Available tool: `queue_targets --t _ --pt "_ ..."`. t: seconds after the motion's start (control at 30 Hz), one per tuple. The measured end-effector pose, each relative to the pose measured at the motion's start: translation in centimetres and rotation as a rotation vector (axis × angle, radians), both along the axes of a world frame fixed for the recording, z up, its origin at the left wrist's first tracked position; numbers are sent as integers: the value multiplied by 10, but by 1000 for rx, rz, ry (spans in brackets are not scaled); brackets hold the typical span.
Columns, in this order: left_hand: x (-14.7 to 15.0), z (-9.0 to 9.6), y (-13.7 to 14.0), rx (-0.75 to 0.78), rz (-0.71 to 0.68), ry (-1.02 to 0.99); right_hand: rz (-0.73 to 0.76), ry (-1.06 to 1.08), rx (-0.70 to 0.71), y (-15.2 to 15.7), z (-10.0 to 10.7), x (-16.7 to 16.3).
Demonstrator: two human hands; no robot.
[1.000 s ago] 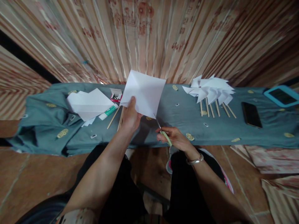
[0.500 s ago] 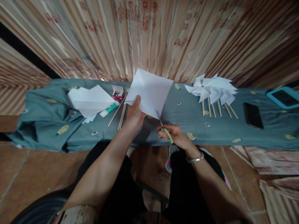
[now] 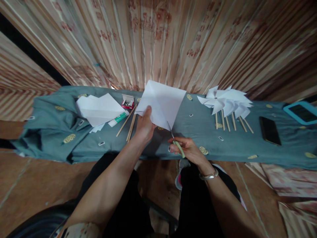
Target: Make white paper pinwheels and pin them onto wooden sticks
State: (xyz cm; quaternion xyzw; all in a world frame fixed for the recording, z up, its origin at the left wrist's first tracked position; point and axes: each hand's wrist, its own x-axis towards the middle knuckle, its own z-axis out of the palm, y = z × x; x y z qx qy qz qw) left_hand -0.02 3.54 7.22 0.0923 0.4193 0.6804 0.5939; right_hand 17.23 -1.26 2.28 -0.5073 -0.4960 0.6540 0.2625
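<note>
My left hand (image 3: 146,126) grips a square sheet of white paper (image 3: 164,100) by its near left edge, thumb on top. Creases run across the sheet, which is held above the cloth. In my right hand (image 3: 185,148) are scissors (image 3: 178,148) with pale green handles, fingers closed round the loops. Their blades reach the sheet's near right corner; whether they have cut into it I cannot tell. Left of the paper lie several wooden sticks (image 3: 126,121) and a small red and white box (image 3: 127,101) holding small metal pieces.
White paper pinwheels (image 3: 226,100) on sticks lie to the right, beside a black phone (image 3: 269,130) and a blue-framed device (image 3: 300,112). More white paper (image 3: 100,109) and a green and white tube (image 3: 118,119) are at left. A curtain (image 3: 158,43) hangs behind the cloth-covered surface (image 3: 247,142).
The whole view has shifted slightly, so everything sits a little lower in the picture. Both hands keep their holds, and the scissors stay at the same corner of the paper.
</note>
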Motion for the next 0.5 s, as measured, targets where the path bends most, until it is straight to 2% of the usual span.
queue_targets --t 0.5 --pt "-1 1 -1 -22 8 7 -34 10 -22 0 -2 -2"
